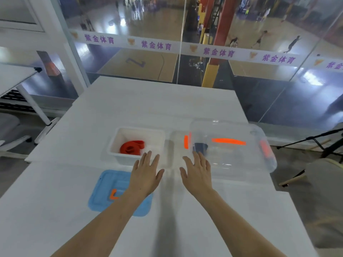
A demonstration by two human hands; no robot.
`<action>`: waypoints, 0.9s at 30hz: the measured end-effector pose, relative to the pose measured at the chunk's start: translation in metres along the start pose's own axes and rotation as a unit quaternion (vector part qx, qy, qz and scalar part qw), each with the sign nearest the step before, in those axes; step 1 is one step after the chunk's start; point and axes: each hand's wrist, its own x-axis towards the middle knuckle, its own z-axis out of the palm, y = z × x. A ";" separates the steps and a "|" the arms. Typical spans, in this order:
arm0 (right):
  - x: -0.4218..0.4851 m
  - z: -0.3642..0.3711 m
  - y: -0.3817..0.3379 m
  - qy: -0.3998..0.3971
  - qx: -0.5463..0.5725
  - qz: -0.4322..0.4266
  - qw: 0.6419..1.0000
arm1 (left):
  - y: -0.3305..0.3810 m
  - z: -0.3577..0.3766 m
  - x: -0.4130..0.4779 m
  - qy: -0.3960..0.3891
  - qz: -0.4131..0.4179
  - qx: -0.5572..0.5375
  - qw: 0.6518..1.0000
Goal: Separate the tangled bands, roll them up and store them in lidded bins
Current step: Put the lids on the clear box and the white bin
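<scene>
Toward the lower left of the frame, a blue lid (104, 193) is lying flat on the white table (55, 229). Above it, a rolled red band (131, 147) is sitting in an open white bin (118, 138). I am holding my left hand (146, 175) and right hand (197, 175) spread and holding nothing. At right, a dark band (201, 146) is showing through a clear bin (241, 164).

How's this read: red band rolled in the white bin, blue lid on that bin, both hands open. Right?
Not quite. The head view shows the blue lid lying flat on the table, on the near side of the white bin, which stands uncovered. The rest holds: red band rolled inside it, left hand and right hand open.
</scene>
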 end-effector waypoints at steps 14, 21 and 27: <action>-0.050 0.097 -0.184 -0.185 0.003 0.048 0.982 | -0.219 0.022 -0.062 -0.121 -0.044 -0.011 0.992; -0.053 0.145 -0.184 -0.249 -0.005 0.090 0.964 | -0.255 0.064 -0.053 -0.196 -0.115 -0.105 0.968; -0.051 0.181 -0.179 -0.295 0.069 0.162 0.939 | -0.269 0.093 -0.053 -0.252 -0.187 -0.194 0.929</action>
